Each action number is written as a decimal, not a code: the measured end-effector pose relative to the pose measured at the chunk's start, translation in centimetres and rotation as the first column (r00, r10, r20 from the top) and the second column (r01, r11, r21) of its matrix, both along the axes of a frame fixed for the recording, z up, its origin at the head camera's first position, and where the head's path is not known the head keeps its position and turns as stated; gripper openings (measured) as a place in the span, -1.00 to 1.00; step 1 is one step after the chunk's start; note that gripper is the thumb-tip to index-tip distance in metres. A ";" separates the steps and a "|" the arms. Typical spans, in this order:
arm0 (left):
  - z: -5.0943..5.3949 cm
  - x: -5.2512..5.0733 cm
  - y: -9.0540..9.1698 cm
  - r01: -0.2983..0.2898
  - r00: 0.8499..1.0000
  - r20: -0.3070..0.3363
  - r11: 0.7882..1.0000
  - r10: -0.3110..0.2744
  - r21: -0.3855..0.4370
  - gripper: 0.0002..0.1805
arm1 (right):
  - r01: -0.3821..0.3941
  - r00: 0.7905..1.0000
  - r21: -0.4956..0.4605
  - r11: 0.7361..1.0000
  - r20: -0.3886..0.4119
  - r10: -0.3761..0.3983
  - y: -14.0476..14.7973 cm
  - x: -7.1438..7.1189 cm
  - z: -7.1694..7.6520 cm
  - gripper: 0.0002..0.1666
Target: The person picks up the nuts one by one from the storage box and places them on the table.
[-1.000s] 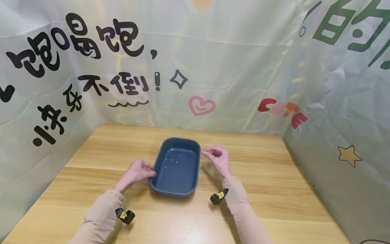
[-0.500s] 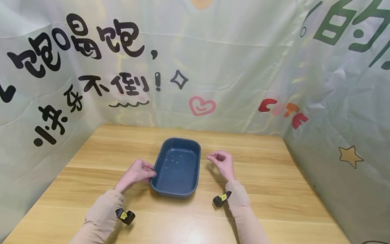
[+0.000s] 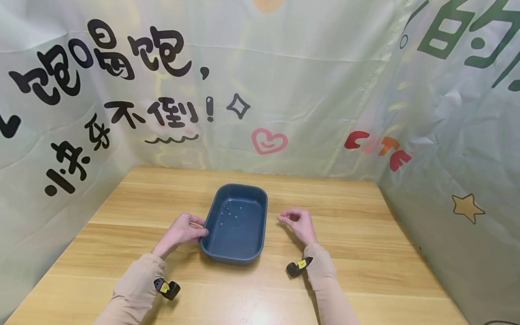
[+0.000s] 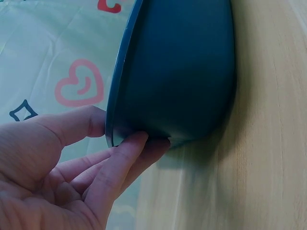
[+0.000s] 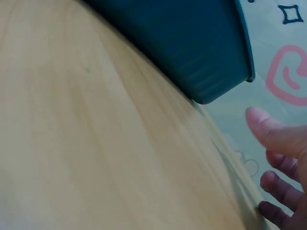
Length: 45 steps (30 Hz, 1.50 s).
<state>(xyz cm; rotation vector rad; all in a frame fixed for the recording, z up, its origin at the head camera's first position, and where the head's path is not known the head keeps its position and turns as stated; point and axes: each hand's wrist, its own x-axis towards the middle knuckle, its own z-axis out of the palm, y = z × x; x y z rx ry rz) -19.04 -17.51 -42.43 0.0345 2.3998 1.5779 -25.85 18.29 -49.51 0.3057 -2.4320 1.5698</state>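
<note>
A dark blue rectangular bin (image 3: 235, 241) with rounded corners stands on the wooden table. On its floor lie several tiny shiny bits (image 3: 229, 214), too small to tell their kind. My left hand (image 3: 184, 229) grips the bin's left side; in the left wrist view the thumb is at the rim and the fingers (image 4: 117, 167) press the outer wall. To the right of the bin, and apart from it, my right hand (image 3: 298, 222) is held over the table. Its thumb and loosely bent fingers (image 5: 278, 189) show nothing between them in the right wrist view.
The wooden table (image 3: 365, 253) extends around the bin on all sides. A pale printed cloth (image 3: 308, 99) hangs along its back and both sides. Each sleeve carries a small black wrist camera (image 3: 167, 289). A dark cable (image 3: 499, 322) shows at the lower right corner.
My right hand has drawn away from the bin's right rim, moving right and toward me. My left hand and the bin have stayed in place.
</note>
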 end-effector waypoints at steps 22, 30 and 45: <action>0.2 0.2 0.0 0.006 1.000 0.005 1.000 -0.006 0.009 -0.55 | -0.002 0.996 0.205 0.979 -0.082 0.019 0.1 0.5 -1.1 -0.91; 0.2 0.1 -0.1 -0.003 1.000 0.004 1.000 0.003 0.001 -0.54 | 0.021 0.998 0.245 0.969 -0.054 -0.008 -0.1 0.4 -1.0 -0.93; 0.4 0.1 0.0 0.001 1.000 0.017 1.000 -0.001 0.011 -0.55 | 0.035 0.998 0.242 0.970 -0.064 -0.020 -0.1 0.6 -1.1 -0.90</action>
